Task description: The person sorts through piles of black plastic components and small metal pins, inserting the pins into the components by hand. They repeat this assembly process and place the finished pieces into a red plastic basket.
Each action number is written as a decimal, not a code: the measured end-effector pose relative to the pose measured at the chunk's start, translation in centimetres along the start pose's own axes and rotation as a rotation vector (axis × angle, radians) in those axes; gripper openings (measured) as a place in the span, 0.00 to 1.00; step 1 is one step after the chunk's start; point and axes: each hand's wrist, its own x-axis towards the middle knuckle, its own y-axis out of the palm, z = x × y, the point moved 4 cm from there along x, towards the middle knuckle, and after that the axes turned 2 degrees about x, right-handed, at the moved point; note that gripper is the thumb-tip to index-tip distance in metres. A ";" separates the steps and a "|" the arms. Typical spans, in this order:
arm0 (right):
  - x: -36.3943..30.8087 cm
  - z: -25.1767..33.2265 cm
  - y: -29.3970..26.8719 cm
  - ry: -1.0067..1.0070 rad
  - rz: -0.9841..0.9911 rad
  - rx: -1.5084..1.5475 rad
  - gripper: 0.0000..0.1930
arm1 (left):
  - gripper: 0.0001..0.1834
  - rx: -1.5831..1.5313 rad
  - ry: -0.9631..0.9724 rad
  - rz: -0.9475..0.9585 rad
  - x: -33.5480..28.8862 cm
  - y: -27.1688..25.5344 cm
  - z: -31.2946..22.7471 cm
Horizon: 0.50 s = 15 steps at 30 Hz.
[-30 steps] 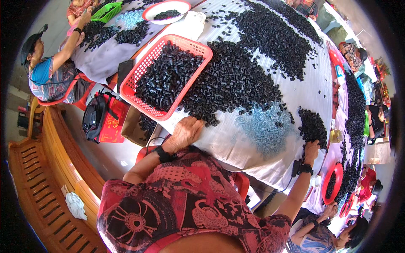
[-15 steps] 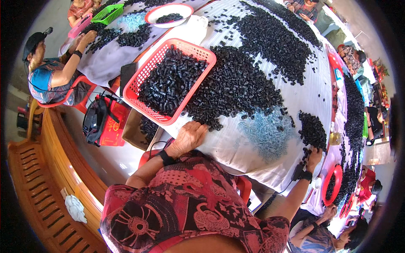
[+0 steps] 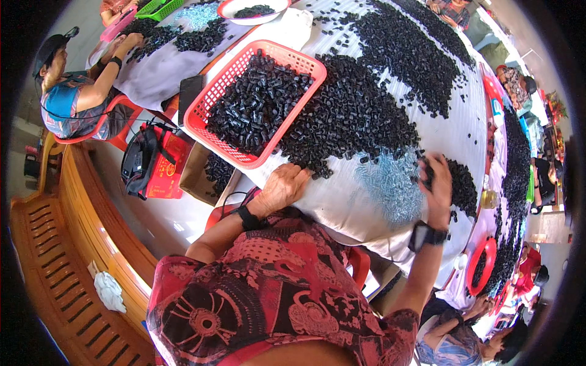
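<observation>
Glinting short black tubes (image 3: 351,113)

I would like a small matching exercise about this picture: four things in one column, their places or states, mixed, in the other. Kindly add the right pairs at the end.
Things
1. Basket
2. Left hand
3. Right hand
4. White rag

Places and states
A. Between the clear bluish pieces and a small black heap
B. Lying on the wooden bench
C. Filled with black pieces
D. At the near edge of the white tablecloth

Right pairs: 1-C, 2-D, 3-A, 4-B
</observation>
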 end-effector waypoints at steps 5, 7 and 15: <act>4.5 -2.2 12.5 -0.158 0.233 -0.197 0.09 | 0.10 -0.014 0.004 -0.011 0.2 -0.2 -0.1; 5.5 -2.3 15.6 -0.219 0.226 -0.467 0.08 | 0.10 -0.022 0.000 0.000 0.0 -0.3 0.0; 6.5 -1.3 19.5 -0.689 0.260 -0.711 0.12 | 0.12 -0.017 -0.006 0.008 -0.3 -0.5 -0.1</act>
